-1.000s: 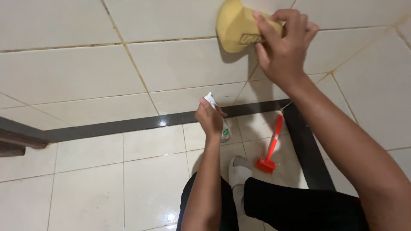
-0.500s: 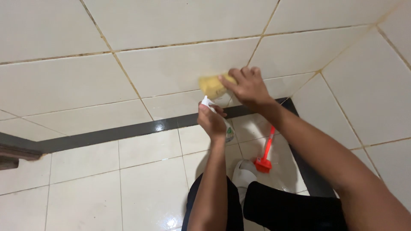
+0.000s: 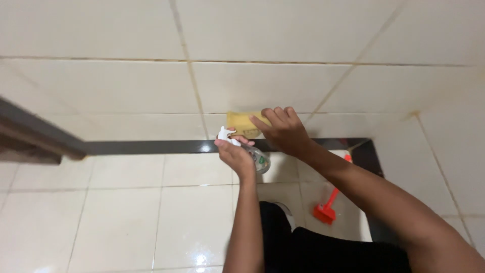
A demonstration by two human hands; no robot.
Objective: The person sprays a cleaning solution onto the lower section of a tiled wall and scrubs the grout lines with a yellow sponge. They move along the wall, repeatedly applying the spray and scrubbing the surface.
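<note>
Yellow sponge [image 3: 241, 123] under gripping right hand [image 3: 284, 132]; spray bottle [image 3: 252, 156] clasped in left hand [image 3: 235, 153].

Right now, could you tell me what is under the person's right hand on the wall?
A yellow sponge lies under the right hand, pressed against the cream wall tile. Its left part shows; the fingers cover the rest.

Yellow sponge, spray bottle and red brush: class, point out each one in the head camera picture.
Yellow sponge [image 3: 240, 123], head view: its bare left part on the wall tile.
Spray bottle [image 3: 260, 161], head view: its clear body below the left hand.
Red brush [image 3: 325, 212], head view: its head on the floor.
</note>
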